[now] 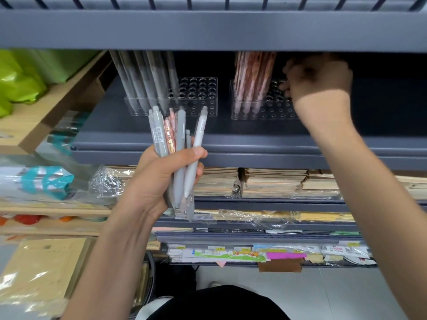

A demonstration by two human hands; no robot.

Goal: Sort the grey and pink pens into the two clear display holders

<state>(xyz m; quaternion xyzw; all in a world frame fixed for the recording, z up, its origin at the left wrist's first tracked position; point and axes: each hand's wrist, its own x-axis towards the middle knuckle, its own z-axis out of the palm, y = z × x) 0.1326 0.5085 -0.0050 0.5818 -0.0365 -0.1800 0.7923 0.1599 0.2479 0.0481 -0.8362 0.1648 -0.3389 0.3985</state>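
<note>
left hand: my left hand [159, 179] is wrapped tight round a mixed bundle of pens [178, 139]. It's mostly grey, with at least one pink pen [169, 130] tucked in the middle, and I'm holding it out in front of the shelf edge [231, 155].

right hand: my right hand [321, 77] is up under the upper shelf [208, 31], right beside the right holder [277, 112], fingers curled toward its holes. It's blurry and in shadow there, so I honestly can't tell if it's pinching a pen or nothing at all.

grey side: the left holder [203, 93] has grey pens [143, 79] standing in its left-hand holes. The right-hand holes are open.

pink side: pink pens [251, 75] fill the left of the right holder. The holes nearer my hand look free.

step in hand: my guess is I'm seating a pink one on the right.

how I'd do it: go in low and tilted, since the upper shelf looks close above the pens. Find the next free hole beside the standing row, then let the pen drop straight.

watch out: the holder's probably light plastic, so a sideways shove could slide it or knock the leaning pens.

bundle tip: I'd fan the bundle a bit so that pink pen is easy to pluck.
</note>
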